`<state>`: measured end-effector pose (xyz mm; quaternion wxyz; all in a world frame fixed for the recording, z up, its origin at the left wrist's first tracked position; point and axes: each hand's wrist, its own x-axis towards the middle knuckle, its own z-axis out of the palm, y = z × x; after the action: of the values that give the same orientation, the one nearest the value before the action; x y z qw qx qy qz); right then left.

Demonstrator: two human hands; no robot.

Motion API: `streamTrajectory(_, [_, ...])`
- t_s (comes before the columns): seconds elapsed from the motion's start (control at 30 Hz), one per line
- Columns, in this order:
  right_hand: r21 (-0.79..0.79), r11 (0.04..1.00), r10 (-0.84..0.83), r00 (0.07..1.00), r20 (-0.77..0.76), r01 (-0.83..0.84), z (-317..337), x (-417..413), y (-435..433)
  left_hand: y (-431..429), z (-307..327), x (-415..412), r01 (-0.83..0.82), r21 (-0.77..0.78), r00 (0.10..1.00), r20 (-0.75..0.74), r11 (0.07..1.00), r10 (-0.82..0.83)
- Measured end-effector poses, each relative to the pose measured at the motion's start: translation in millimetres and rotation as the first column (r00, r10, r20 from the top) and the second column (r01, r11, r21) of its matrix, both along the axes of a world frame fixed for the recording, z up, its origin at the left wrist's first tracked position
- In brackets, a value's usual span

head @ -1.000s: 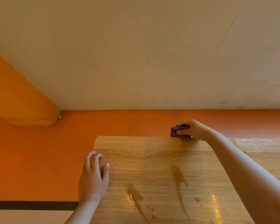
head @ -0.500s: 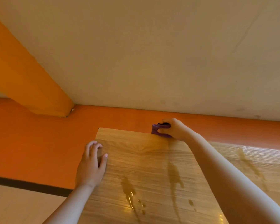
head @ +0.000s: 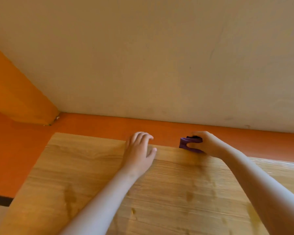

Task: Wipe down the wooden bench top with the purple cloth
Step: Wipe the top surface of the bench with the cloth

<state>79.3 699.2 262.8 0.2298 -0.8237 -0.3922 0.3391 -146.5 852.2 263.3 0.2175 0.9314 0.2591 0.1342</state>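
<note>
My R grip (head: 206, 144) clamped on purple cloth (head: 183, 143) at surface (head: 92, 167) far edge; L grip (head: 139, 150) flat on it, fingers relaxed.

Cloth (head: 183, 144) at bench top (head: 75, 167) far edge, right hand (head: 206, 145) around it, left hand (head: 139, 152) on bench top, left of cloth

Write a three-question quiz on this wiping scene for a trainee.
1. True or false: the right hand grips the cloth.
2. The cloth is at the bench's: A near edge, B far edge, C left end.
3. Fill in: the floor beyond the bench is ____.
Key: 1 true; 2 B; 3 orange.
</note>
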Motion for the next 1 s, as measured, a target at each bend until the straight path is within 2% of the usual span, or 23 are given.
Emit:
streamTrajectory(0.1, [0.006,0.999,-0.033,0.999,-0.029,0.033,4,22,-35,-41,-13,51,0.124,0.021,0.988,-0.099,0.992,-0.122])
streamTrajectory(0.2, [0.007,0.997,-0.071,0.997,-0.032,0.071,6,39,-64,-55,-26,59,0.126,0.028,0.976,-0.183,0.992,-0.118])
streamTrajectory(0.47, [0.000,0.999,-0.043,0.999,0.027,0.043,-1,36,-49,-55,-27,58,0.084,0.033,0.988,-0.136,0.996,-0.079])
streamTrajectory(0.73, [0.098,0.994,0.057,0.997,-0.057,-0.052,-7,-7,14,-54,-28,59,0.027,0.059,0.989,-0.146,0.998,-0.018])
streamTrajectory(0.83, [0.081,0.996,0.037,0.995,-0.088,-0.030,-2,7,-9,-55,-27,59,0.063,0.052,0.988,-0.144,0.997,-0.055])
streamTrajectory(1.0, [-0.055,0.994,-0.100,0.993,-0.068,0.096,12,55,-82,-55,-25,60,0.070,0.013,0.990,-0.125,0.997,-0.068])
